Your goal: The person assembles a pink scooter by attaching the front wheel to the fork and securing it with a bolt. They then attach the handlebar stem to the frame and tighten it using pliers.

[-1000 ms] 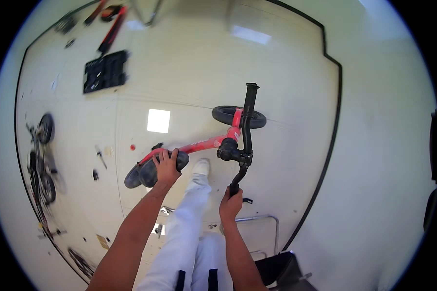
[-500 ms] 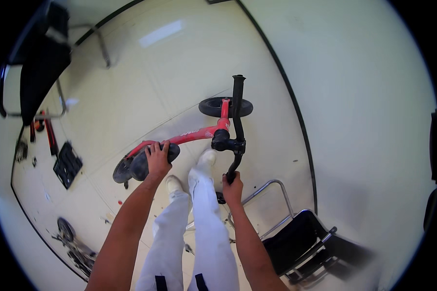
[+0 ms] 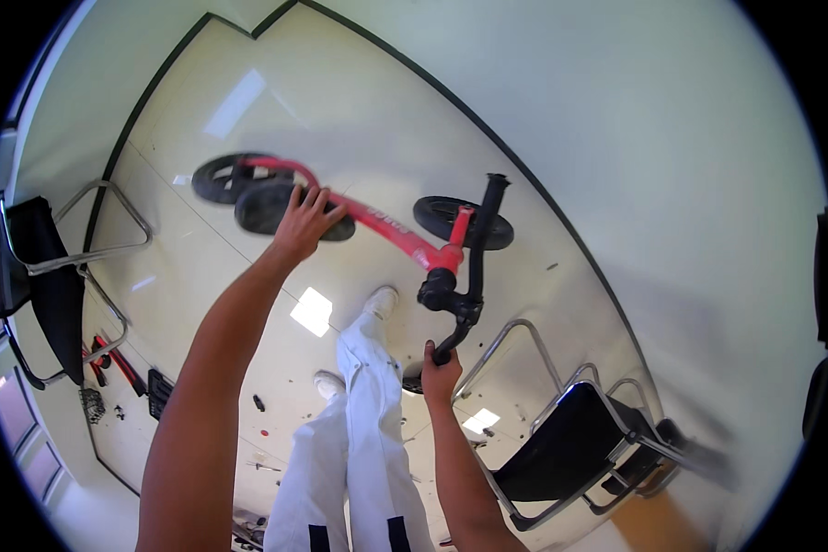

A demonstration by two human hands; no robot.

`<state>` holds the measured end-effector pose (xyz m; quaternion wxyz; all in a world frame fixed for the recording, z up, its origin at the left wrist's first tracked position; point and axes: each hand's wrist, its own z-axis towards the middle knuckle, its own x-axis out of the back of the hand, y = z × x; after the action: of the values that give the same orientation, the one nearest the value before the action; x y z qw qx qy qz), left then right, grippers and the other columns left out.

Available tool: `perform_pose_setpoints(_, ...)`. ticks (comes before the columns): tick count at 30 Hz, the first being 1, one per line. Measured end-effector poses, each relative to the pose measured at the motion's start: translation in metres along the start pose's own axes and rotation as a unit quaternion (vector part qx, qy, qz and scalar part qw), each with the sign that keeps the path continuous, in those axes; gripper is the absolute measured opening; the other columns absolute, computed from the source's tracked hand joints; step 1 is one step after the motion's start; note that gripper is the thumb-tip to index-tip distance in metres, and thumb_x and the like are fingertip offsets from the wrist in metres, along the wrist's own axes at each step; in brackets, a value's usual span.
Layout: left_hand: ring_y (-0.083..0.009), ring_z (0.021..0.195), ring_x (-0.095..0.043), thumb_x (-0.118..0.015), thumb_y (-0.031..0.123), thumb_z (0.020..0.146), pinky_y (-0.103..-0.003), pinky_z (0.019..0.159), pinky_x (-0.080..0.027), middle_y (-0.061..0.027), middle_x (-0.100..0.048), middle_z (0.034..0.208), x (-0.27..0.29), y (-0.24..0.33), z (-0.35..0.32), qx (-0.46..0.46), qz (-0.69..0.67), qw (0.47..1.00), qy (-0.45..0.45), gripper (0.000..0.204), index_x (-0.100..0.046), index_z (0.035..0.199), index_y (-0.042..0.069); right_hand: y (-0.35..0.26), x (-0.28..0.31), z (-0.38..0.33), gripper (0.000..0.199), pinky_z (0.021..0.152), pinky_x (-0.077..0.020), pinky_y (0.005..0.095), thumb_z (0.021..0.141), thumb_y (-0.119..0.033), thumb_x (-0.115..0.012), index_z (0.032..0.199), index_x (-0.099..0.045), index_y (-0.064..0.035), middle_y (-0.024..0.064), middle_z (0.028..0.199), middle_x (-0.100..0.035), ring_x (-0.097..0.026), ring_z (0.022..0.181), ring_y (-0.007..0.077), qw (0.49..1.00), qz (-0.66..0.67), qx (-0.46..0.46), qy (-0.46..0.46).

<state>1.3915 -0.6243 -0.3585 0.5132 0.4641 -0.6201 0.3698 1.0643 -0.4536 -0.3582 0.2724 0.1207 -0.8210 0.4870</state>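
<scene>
A small red balance bike (image 3: pixel 386 228) with black wheels stands tilted before me, its rear wheel (image 3: pixel 219 178) at the left and its front wheel (image 3: pixel 463 223) at the right. My left hand (image 3: pixel 305 225) grips the black saddle (image 3: pixel 265 210) from above, with its fingers over the edge by the red frame. My right hand (image 3: pixel 442 373) is wrapped round the near end of the black handlebar (image 3: pixel 475 276). The bar's far end points away and up, held by nobody. The palm side of both hands is hidden.
A black chair with a metal frame (image 3: pixel 561 446) stands close at the right, another chair (image 3: pixel 55 285) at the left. Red and black parts (image 3: pixel 120 363) and a black crate-like piece (image 3: pixel 159 394) lie left. Small bits are scattered by my shoes (image 3: pixel 380 302). A wall (image 3: pixel 672 184) rises right.
The bike has swung round, its rear wheel moving farther away from me while the front end shifts slightly right and nearer. Both hands keep their hold. My view has turned too.
</scene>
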Motion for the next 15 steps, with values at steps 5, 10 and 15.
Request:
perform_pose_setpoints(5,-0.0266,0.12,-0.041,-0.062,-0.004,0.068,-0.045,0.107,-0.025,-0.0106,-0.047,0.117,0.063,-0.009,0.113,-0.099,-0.002,0.994,-0.041,0.061,-0.045,0.122,0.02,-0.049,0.013,0.025,0.024,0.04,-0.0368,0.0255,0.084,-0.015,-0.066,0.073,-0.049,-0.0023,0.0007,0.052,-0.049,-0.047,0.041,0.0095,0.987,0.106,-0.085,-0.087)
perform_pose_setpoints(10,-0.0253,0.124,-0.039,-0.06,-0.008,0.069,-0.044,0.109,-0.025,-0.0089,-0.046,0.121,0.047,-0.016,0.181,-0.09,-0.019,0.995,-0.041,0.062,-0.045,0.123,0.018,-0.095,0.017,0.075,0.024,0.043,-0.0385,0.0275,0.083,-0.018,-0.066,0.074,-0.051,-0.0021,0.0029,0.052,-0.052,-0.049,0.042,0.0117,0.987,0.095,-0.094,-0.09)
perform_pose_setpoints(15,-0.0239,0.13,-0.033,-0.053,-0.011,0.073,-0.045,0.109,-0.025,-0.0081,-0.044,0.13,0.038,-0.002,0.194,-0.037,-0.066,0.995,0.072,0.059,-0.045,0.126,0.015,-0.146,0.027,0.108,0.025,0.042,-0.039,0.0266,0.083,-0.02,-0.066,0.074,-0.051,-0.0017,0.0035,0.053,-0.053,-0.049,0.041,0.0119,0.979,0.129,-0.141,-0.066)
